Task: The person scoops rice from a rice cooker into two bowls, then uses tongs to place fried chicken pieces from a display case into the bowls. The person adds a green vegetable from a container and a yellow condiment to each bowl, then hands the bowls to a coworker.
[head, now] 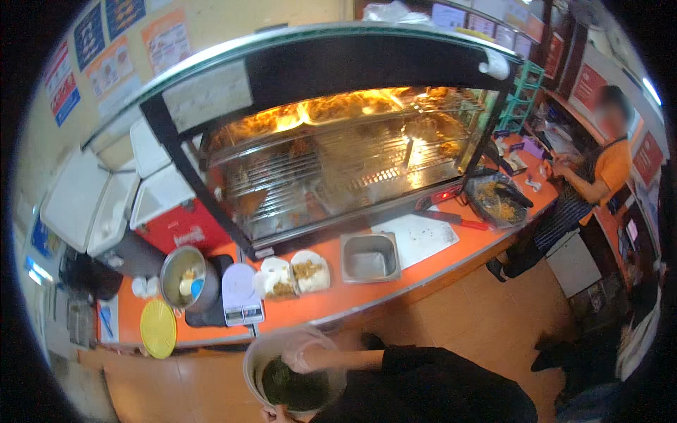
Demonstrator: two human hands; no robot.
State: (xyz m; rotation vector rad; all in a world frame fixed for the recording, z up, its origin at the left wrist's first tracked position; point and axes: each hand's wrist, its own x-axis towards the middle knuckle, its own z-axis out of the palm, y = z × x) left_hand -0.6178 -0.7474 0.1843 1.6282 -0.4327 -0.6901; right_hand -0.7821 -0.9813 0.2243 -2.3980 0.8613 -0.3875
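A whitish translucent plastic bucket [254, 365] with dark greenish contents [296, 386] is at the bottom centre. My right hand [300, 353], in a clear plastic glove, reaches from a black sleeve into the bucket's mouth, above the contents; it is blurred, and whether its fingers hold anything is hidden. Fingers of my left hand [275, 413] grip the bucket's near rim at the picture's bottom edge. Beyond the bucket, on the orange counter [338, 301], lie two open white foam boxes [312, 275] with food, beside a white kitchen scale [242, 291].
A glass heated display cabinet [338, 143] stands over the counter. Nearby are a steel pan [370, 258], a metal pot [182, 277], a yellow lid [158, 329], a red-handled tool [465, 223] and a black tray of food [497, 201]. A co-worker [608, 169] stands at right.
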